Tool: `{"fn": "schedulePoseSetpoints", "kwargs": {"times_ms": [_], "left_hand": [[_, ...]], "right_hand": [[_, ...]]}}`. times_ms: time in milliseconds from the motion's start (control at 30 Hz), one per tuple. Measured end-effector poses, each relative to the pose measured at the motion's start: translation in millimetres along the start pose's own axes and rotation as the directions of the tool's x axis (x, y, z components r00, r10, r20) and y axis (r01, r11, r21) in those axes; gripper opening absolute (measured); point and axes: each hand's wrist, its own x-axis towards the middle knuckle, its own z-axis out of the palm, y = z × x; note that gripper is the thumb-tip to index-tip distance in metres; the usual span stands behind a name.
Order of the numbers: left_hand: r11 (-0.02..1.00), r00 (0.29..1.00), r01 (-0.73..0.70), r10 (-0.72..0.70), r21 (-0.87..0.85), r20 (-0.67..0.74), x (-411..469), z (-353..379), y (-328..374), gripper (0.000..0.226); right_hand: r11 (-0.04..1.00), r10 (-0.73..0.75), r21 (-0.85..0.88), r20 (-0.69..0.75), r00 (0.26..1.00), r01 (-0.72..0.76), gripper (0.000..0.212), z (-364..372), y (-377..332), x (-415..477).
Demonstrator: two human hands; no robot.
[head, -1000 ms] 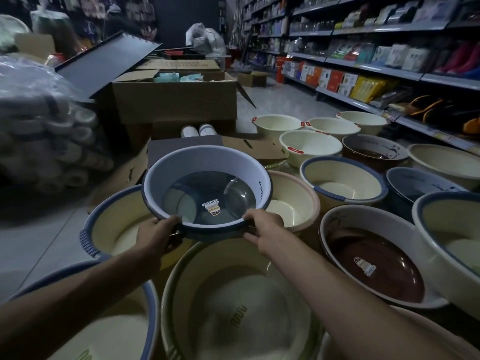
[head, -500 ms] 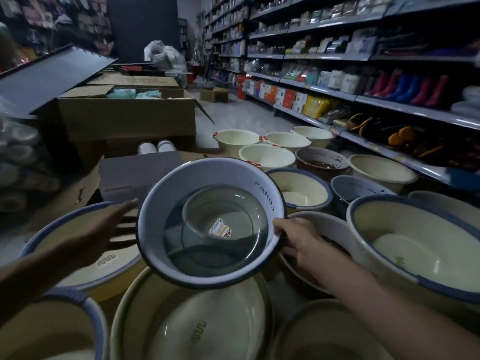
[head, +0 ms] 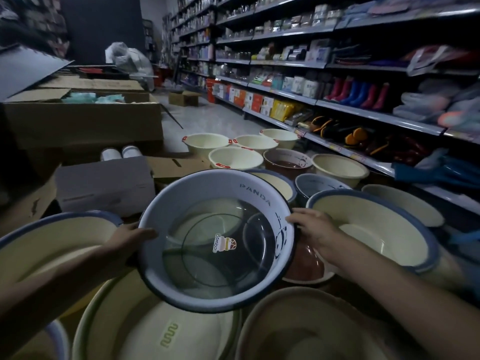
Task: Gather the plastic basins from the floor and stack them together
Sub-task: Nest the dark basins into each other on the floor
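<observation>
1. Gripping the panda basin [head: 255,203] by opposite sides of its rim, your left hand [head: 128,237] and right hand [head: 310,229] sit apart, each clamped on the edge. The left thumb lies over the lip.
2. Half a second ago only your right hand held the basin, while the left hovered open off to its left. Now the left has closed on the rim. A second ago both hands held the near edge side by side.
3. The basin has shifted right and faces you more squarely than a second ago. Its "PANDA" lettering and its sticker can now be read.
4. It hangs in the air, mouth tilted towards you, over the large cream basin [head: 155,331] at bottom centre. It overlaps the brown-bottomed basin [head: 306,266] under your right wrist.
5. One basin is in hand. Fifteen more show around it, some only in part.
6. Among them are four red-handled basins [head: 235,158] at the far end, a second brown one with a panda face [head: 287,158], and a grey-blue one [head: 320,183]. The rest are cream, several with blue rims, such as the big blue-rimmed basin [head: 371,229] at right.
7. Two white cylinders [head: 110,154] stand upright side by side before one large open cardboard box [head: 83,120].
8. Stocked shelving [head: 337,103] runs along the right.
</observation>
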Motion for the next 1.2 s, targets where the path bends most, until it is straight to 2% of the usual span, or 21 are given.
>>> {"fn": "schedulePoseSetpoints", "kwargs": {"times_ms": [100, 200, 233, 367, 433, 567, 633, 700, 767, 800, 900, 1067, 1133, 1200], "left_hand": [[0.999, 0.999, 0.025, -0.026, -0.021, -0.027, -9.2, 15.6, 7.7, 0.034], [0.993, 0.998, 0.057, -0.06, -0.103, -0.028, -17.2, 40.4, 17.8, 0.035], [0.989, 0.997, 0.066, -0.07, -0.135, -0.027, -19.6, 48.8, 21.9, 0.037], [0.971, 0.999, 0.032, -0.025, -0.238, 0.034, -32.0, 86.3, 36.1, 0.047], [0.967, 0.998, 0.033, -0.018, -0.252, 0.059, -43.1, 106.8, 43.2, 0.04], [0.973, 0.982, 0.062, -0.019, -0.224, 0.186, -75.9, 152.8, 56.9, 0.014], [0.977, 0.969, 0.01, 0.043, -0.211, 0.244, -88.5, 177.2, 64.5, 0.016], [0.982, 0.937, -0.042, 0.102, -0.185, 0.333, -101.6, 204.5, 70.5, 0.02], [0.981, 0.89, -0.075, 0.147, -0.179, 0.431, -117.0, 233.2, 75.5, 0.023], [0.98, 0.86, -0.082, 0.16, -0.179, 0.484, -125.7, 248.5, 77.8, 0.024], [0.977, 0.755, -0.093, 0.194, -0.19, 0.626, -156.3, 294.4, 82.4, 0.026], [0.975, 0.656, -0.135, 0.221, -0.176, 0.722, -209.6, 376.2, 79.0, 0.032], [0.976, 0.616, -0.175, 0.211, -0.13, 0.758, -234.5, 406.4, 74.5, 0.033], [0.964, 0.572, -0.258, 0.213, -0.073, 0.792, -256.8, 432.1, 69.3, 0.029]], "right_hand": [[0.999, 0.035, 0.026, -0.046, 0.998, -0.033, 0.025, -12.9, -3.8, -0.4], [0.993, 0.119, -0.009, 0.012, 0.993, -0.119, 0.055, -22.9, -6.2, -13.4], [0.992, 0.126, -0.025, 0.038, 0.991, -0.125, 0.057, -25.6, -9.0, -21.7], [0.995, 0.085, -0.055, 0.121, 0.989, -0.078, 0.037, -46.4, -17.3, -48.4], [0.996, 0.052, -0.072, 0.068, 0.996, -0.048, 0.039, -60.8, -19.9, -54.6], [0.996, -0.01, -0.089, -0.157, 0.988, -0.004, 0.033, -107.2, -29.2, -64.3], [0.999, -0.02, -0.054, -0.233, 0.972, 0.007, 0.027, -138.6, -33.4, -73.4], [1.0, -0.014, 0.004, -0.299, 0.954, 0.016, 0.02, -172.0, -34.1, -83.9], [1.0, -0.013, -0.019, -0.382, 0.924, 0.007, 0.016, -208.3, -32.2, -94.9], [1.0, -0.01, -0.03, -0.43, 0.903, -0.003, 0.018, -227.2, -30.9, -101.4], [0.999, 0.017, -0.031, -0.525, 0.851, -0.039, 0.04, -282.2, -28.0, -131.4], [0.998, 0.043, 0.002, -0.659, 0.751, -0.056, 0.045, -370.1, -14.8, -193.1], [0.995, 0.035, -0.038, -0.712, 0.702, -0.088, 0.057, -397.9, 0.6, -218.1], [0.985, -0.017, -0.122, -0.767, 0.641, -0.12, 0.054, -417.3, 22.7, -240.2]]}}
